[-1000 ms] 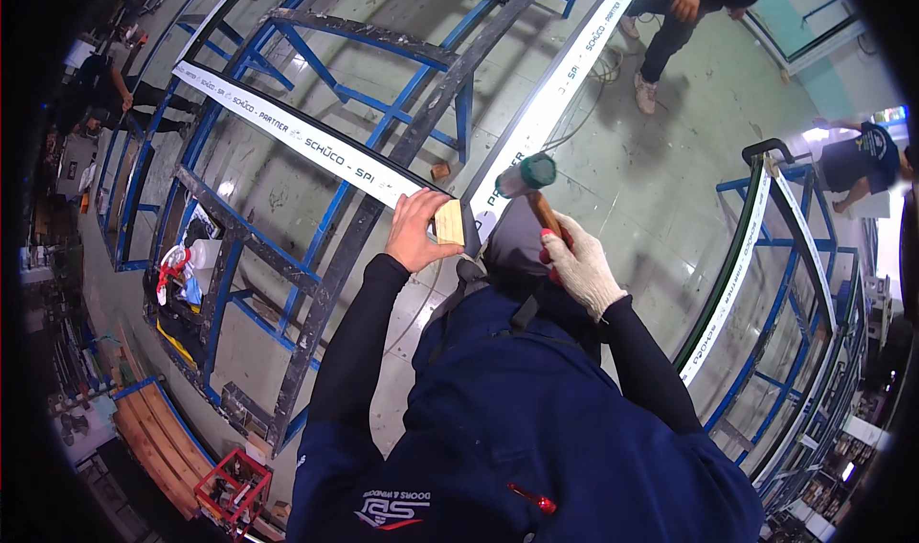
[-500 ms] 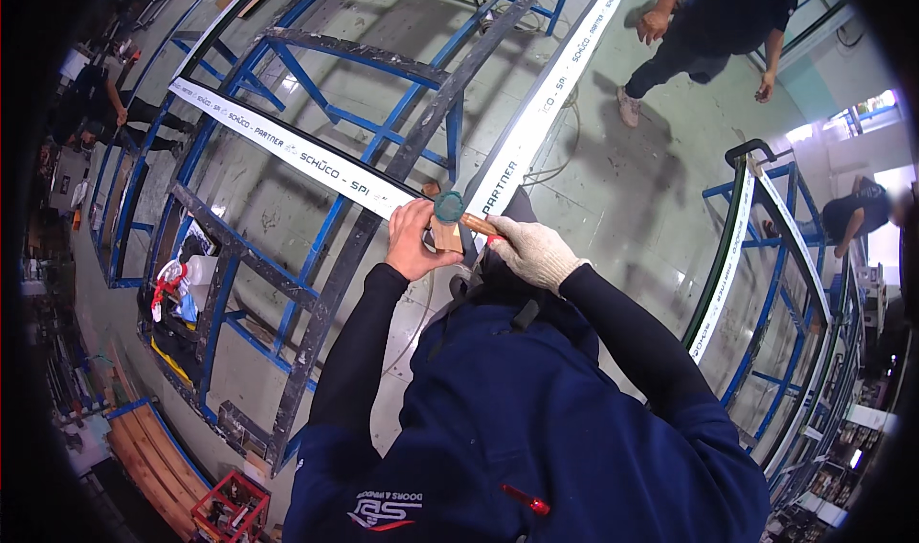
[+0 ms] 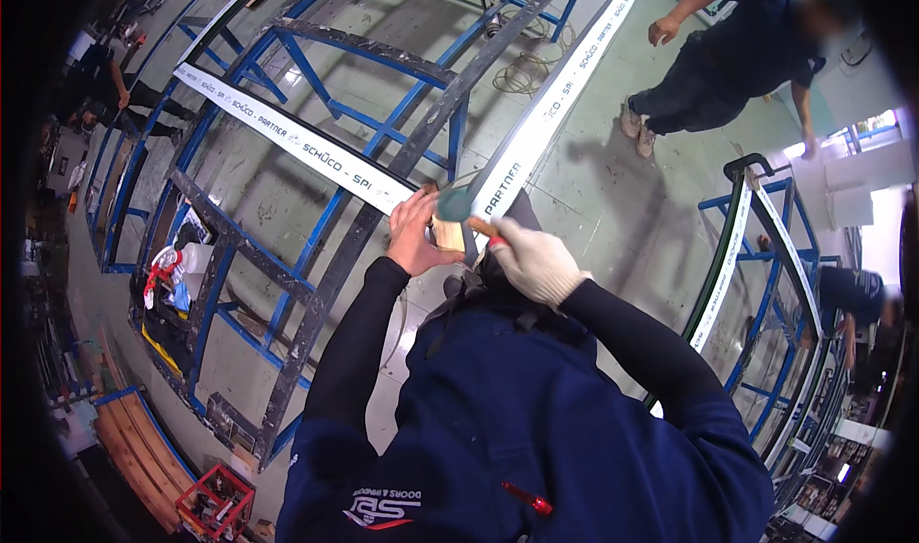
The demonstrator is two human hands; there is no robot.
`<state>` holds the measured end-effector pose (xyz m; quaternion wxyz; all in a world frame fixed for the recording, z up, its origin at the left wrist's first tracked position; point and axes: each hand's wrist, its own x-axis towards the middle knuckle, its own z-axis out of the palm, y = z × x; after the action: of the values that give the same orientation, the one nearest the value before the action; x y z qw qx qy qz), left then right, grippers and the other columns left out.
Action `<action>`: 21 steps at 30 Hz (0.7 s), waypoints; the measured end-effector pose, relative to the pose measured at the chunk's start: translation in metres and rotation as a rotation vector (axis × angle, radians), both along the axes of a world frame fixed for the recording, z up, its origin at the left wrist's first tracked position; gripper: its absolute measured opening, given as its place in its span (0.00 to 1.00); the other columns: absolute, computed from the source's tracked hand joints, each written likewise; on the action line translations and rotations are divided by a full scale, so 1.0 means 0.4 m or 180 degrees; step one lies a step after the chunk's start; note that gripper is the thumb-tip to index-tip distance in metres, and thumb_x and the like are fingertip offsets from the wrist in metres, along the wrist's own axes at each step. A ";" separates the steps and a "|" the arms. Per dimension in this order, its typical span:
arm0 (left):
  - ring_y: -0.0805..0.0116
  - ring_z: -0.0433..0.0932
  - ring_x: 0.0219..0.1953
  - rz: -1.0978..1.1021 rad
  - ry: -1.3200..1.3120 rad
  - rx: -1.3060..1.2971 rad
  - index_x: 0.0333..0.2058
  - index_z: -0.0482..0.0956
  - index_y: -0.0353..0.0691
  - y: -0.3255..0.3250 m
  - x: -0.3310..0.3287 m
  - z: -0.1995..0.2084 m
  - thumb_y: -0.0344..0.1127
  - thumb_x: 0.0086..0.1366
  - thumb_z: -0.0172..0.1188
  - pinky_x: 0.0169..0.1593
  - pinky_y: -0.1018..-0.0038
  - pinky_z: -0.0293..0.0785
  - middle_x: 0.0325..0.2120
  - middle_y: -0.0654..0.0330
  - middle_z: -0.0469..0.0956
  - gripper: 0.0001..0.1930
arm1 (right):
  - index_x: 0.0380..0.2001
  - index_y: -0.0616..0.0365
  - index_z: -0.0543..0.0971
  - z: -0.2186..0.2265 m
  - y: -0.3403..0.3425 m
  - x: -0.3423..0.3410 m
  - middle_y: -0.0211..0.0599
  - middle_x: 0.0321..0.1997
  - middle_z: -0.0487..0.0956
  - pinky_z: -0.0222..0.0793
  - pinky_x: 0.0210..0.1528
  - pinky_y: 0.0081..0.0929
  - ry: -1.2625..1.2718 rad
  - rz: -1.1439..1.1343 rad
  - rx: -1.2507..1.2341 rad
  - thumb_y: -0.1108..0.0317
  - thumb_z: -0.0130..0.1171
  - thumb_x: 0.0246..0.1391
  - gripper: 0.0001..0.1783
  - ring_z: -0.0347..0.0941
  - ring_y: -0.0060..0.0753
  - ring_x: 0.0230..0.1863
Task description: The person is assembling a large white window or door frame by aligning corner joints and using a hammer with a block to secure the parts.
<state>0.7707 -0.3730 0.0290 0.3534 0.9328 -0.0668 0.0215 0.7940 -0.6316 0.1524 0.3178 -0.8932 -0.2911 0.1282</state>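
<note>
My bare left hand (image 3: 414,235) grips a small wooden block (image 3: 447,240) at the corner of a long frame. Two bars meet there, both faced with white printed film: the left bar (image 3: 287,139) runs off to the far left, and the right bar (image 3: 560,102) stretches away to the far right. In a pale knit glove, my right hand (image 3: 536,263) is wrapped round the wooden handle of a mallet (image 3: 455,204). The mallet's green head is smeared by motion just above the block. Whether it touches the block I cannot tell.
Blue metal trestles (image 3: 335,198) with scuffed dark padding bear the frame. Another filmed frame (image 3: 728,256) stands at the right. A co-worker (image 3: 737,55) in dark clothes is at the far right. A cable (image 3: 522,76) lies coiled on the floor. A red crate (image 3: 215,500) stands lower left.
The mallet has moved slightly and its head is now blurred. The co-worker at the far right has shifted, with both feet now showing. My left hand stays on the wooden block.
</note>
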 end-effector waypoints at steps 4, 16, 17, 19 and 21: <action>0.51 0.55 0.76 -0.0079 -0.0039 0.0059 0.63 0.73 0.46 -0.001 -0.019 -0.018 0.61 0.36 0.83 0.75 0.48 0.43 0.68 0.53 0.68 0.54 | 0.43 0.58 0.73 -0.012 0.022 0.031 0.59 0.29 0.82 0.75 0.38 0.59 0.0316 0.0014 -0.0943 0.50 0.49 0.71 0.20 0.81 0.68 0.34; 0.47 0.71 0.63 -0.0146 0.0597 -0.2041 0.62 0.69 0.36 -0.280 -0.123 0.126 0.48 0.43 0.85 0.67 0.60 0.68 0.57 0.46 0.72 0.50 | 0.51 0.64 0.74 0.010 -0.141 -0.012 0.48 0.38 0.85 0.79 0.44 0.34 0.1353 -0.1076 0.1184 0.57 0.79 0.48 0.34 0.84 0.36 0.40; 0.47 0.71 0.63 -0.0348 0.0551 -0.1914 0.62 0.68 0.35 -0.298 -0.113 0.154 0.48 0.44 0.84 0.67 0.60 0.67 0.57 0.46 0.72 0.50 | 0.51 0.64 0.74 0.008 -0.135 -0.005 0.48 0.38 0.85 0.79 0.44 0.34 0.1381 -0.1086 0.1186 0.57 0.79 0.48 0.34 0.84 0.36 0.40; 0.45 0.70 0.63 -0.0345 0.0433 -0.1792 0.61 0.69 0.33 -0.286 -0.097 0.168 0.50 0.46 0.83 0.68 0.58 0.67 0.58 0.44 0.72 0.48 | 0.51 0.64 0.73 0.011 -0.131 0.005 0.50 0.39 0.85 0.79 0.45 0.34 0.1394 -0.1131 0.0493 0.58 0.78 0.47 0.34 0.85 0.38 0.41; 0.42 0.70 0.64 -0.0395 0.0018 -0.1236 0.60 0.71 0.32 -0.232 -0.087 0.123 0.54 0.52 0.79 0.68 0.56 0.65 0.60 0.43 0.71 0.45 | 0.53 0.65 0.73 0.006 -0.135 -0.001 0.51 0.38 0.84 0.79 0.45 0.34 0.1255 -0.1016 0.0534 0.60 0.76 0.47 0.34 0.84 0.39 0.39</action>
<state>0.7360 -0.4657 0.0780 0.5274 0.8413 -0.1178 0.0095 0.7936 -0.6857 0.1550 0.4575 -0.8561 -0.0886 0.2233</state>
